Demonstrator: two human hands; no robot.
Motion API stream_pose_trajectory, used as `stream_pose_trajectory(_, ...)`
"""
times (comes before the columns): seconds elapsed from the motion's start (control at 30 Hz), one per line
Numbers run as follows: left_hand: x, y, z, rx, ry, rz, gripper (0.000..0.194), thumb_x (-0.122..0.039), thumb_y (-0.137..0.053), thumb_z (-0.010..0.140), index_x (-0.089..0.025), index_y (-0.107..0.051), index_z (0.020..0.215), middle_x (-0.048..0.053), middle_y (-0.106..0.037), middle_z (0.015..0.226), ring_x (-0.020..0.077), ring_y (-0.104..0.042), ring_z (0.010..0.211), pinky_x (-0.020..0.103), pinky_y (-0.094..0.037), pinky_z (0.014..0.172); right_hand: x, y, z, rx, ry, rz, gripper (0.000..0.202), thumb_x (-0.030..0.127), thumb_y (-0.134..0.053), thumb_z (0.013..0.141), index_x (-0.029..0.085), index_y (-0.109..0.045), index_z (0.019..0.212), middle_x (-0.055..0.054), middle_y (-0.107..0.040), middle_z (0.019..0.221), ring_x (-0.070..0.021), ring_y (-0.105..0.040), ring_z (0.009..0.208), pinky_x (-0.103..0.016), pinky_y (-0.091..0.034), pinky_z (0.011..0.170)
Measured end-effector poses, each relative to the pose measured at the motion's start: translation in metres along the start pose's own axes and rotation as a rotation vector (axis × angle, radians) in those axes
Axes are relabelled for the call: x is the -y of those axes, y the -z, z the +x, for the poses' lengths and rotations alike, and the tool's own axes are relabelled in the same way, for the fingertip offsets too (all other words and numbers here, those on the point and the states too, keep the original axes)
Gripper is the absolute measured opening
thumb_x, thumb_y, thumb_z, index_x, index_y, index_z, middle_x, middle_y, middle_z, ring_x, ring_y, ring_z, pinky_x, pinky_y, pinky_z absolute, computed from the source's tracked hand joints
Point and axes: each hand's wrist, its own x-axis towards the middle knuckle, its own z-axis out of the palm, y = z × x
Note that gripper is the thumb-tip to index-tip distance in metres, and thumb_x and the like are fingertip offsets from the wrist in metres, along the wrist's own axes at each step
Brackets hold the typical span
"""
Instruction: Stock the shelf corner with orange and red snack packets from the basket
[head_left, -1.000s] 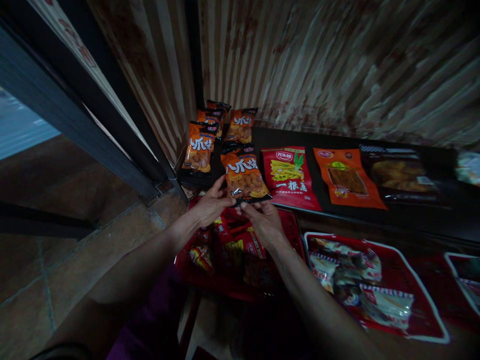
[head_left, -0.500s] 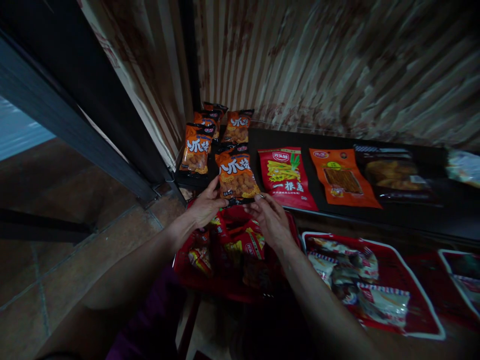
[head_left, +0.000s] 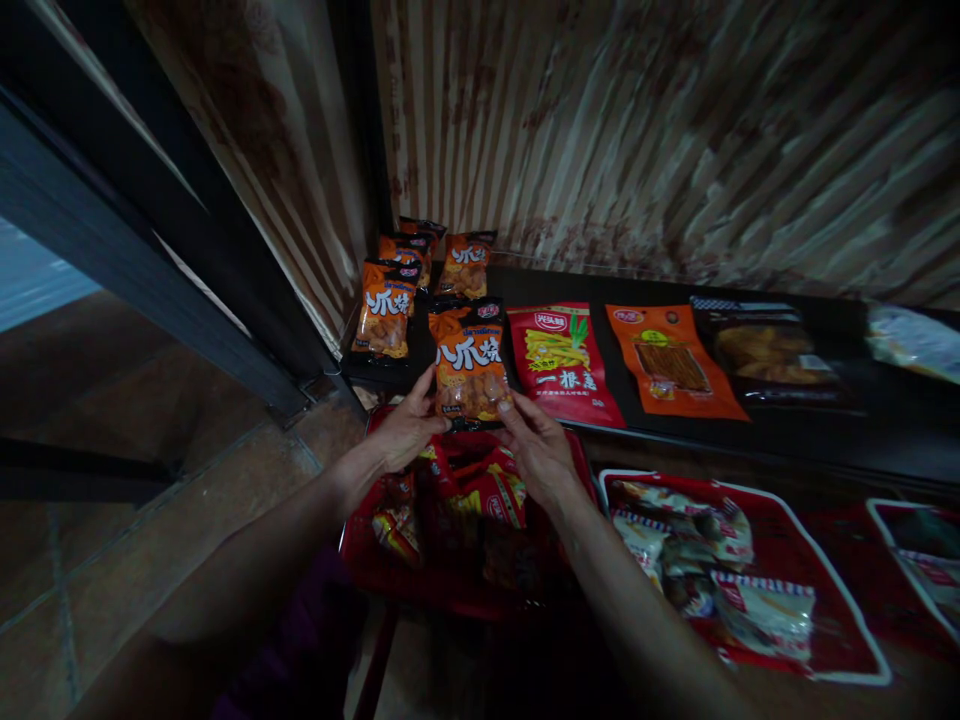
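Observation:
An orange and black snack bag is held at the shelf's front edge, its printed front facing me. My left hand grips its lower left side, thumb along the edge. At the lower right corner, the fingers of my right hand are closed on it. Behind and to the left stand several matching snack bags, among them a front one and a back one. A red snack bag lies just right of the held one. Below my hands is a red basket with red and yellow packets inside.
On the dark shelf farther right lie an orange flat packet and a dark brown packet. A red basket with a white rim holds white packets below. A dark metal post rises on the left.
The held bag has tipped more upright, showing more of its black top. My right fingers have closed onto its lower right corner. The view has shifted slightly.

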Motion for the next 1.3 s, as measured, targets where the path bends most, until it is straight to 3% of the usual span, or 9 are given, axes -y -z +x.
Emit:
stream_pose_trajectory(0.17, -0.002, -0.001, 0.001, 0.02, -0.016, 0.044, 0.082, -0.003, -0.07, 0.057, -0.024, -0.048, 0.133, 0.007, -0.063, 0.121, 0.0226, -0.057, 0.113, 0.038, -0.038, 0.1, 0.001, -0.002, -0.001, -0.022, 0.031, -0.022, 0.041, 0.041, -0.082, 0.059, 0.027, -0.074, 0.097, 0.001, -0.075, 0.099, -0.0218, -0.068, 0.094, -0.038, -0.054, 0.087)
stream_pose_trajectory(0.33, -0.015, 0.005, 0.001, -0.061, -0.034, 0.073, 0.077, -0.009, -0.069, 0.064, -0.024, -0.045, 0.135, 0.006, -0.068, 0.11, 0.0201, -0.062, 0.102, 0.039, -0.038, 0.1, 0.002, 0.001, 0.0, -0.061, 0.055, -0.001, 0.039, 0.04, -0.081, 0.06, 0.027, -0.074, 0.096, 0.0, -0.075, 0.096, -0.023, -0.068, 0.094, -0.041, -0.052, 0.09)
stream_pose_trajectory(0.43, -0.028, 0.012, 0.003, -0.132, -0.139, -0.005, 0.068, -0.016, -0.068, 0.069, -0.026, -0.047, 0.133, 0.004, -0.069, 0.107, 0.0184, -0.062, 0.102, 0.039, -0.037, 0.102, 0.003, 0.009, 0.003, -0.062, 0.076, -0.011, 0.034, 0.039, -0.08, 0.061, 0.025, -0.074, 0.092, -0.002, -0.076, 0.091, -0.0244, -0.069, 0.091, -0.042, -0.053, 0.086)
stream_pose_trajectory(0.53, -0.041, 0.018, 0.005, -0.111, -0.203, -0.058, 0.057, -0.028, -0.068, 0.075, -0.027, -0.051, 0.129, 0.003, -0.069, 0.102, 0.0181, -0.063, 0.099, 0.04, -0.04, 0.098, 0.004, 0.022, 0.007, -0.094, 0.101, -0.06, 0.031, 0.039, -0.079, 0.061, 0.024, -0.075, 0.088, -0.003, -0.076, 0.085, -0.025, -0.071, 0.083, -0.043, -0.055, 0.082)
stream_pose_trajectory(0.67, -0.051, 0.023, 0.005, -0.15, -0.231, 0.033, 0.046, -0.035, -0.072, 0.072, -0.023, -0.062, 0.116, 0.003, -0.069, 0.095, 0.0158, -0.063, 0.089, 0.033, -0.047, 0.087, 0.004, 0.038, 0.011, -0.062, 0.106, -0.207, 0.034, 0.04, -0.078, 0.06, 0.024, -0.075, 0.09, -0.003, -0.076, 0.087, -0.0245, -0.071, 0.08, -0.042, -0.055, 0.08)
stream_pose_trajectory(0.8, -0.05, 0.026, 0.006, -0.258, -0.259, 0.2, 0.037, -0.036, -0.078, 0.065, -0.02, -0.071, 0.098, 0.004, -0.071, 0.097, 0.0157, -0.062, 0.09, 0.027, -0.047, 0.08, 0.006, 0.042, 0.007, 0.019, 0.123, -0.377, 0.035, 0.043, -0.076, 0.062, 0.023, -0.076, 0.09, -0.004, -0.076, 0.088, -0.0243, -0.07, 0.081, -0.039, -0.056, 0.078)
stream_pose_trajectory(0.97, -0.041, 0.025, 0.012, -0.286, -0.244, 0.299, 0.041, -0.036, -0.083, 0.055, -0.02, -0.073, 0.091, 0.001, -0.072, 0.087, 0.0133, -0.062, 0.079, 0.028, -0.047, 0.079, 0.011, 0.038, 0.0, 0.113, 0.164, -0.578, 0.036, 0.044, -0.072, 0.064, 0.022, -0.076, 0.092, -0.004, -0.076, 0.092, -0.0241, -0.07, 0.084, -0.036, -0.057, 0.077)
stream_pose_trajectory(1.3, -0.038, 0.008, 0.023, -0.387, -0.233, 0.305, 0.036, -0.048, -0.081, 0.053, -0.016, -0.067, 0.063, -0.003, -0.062, 0.059, 0.0089, -0.052, 0.056, 0.022, -0.045, 0.058, 0.015, 0.047, -0.002, 0.202, 0.048, -0.481, 0.04, 0.048, -0.078, 0.062, 0.026, -0.075, 0.095, -0.002, -0.075, 0.097, -0.0264, -0.069, 0.092, -0.042, -0.053, 0.087)
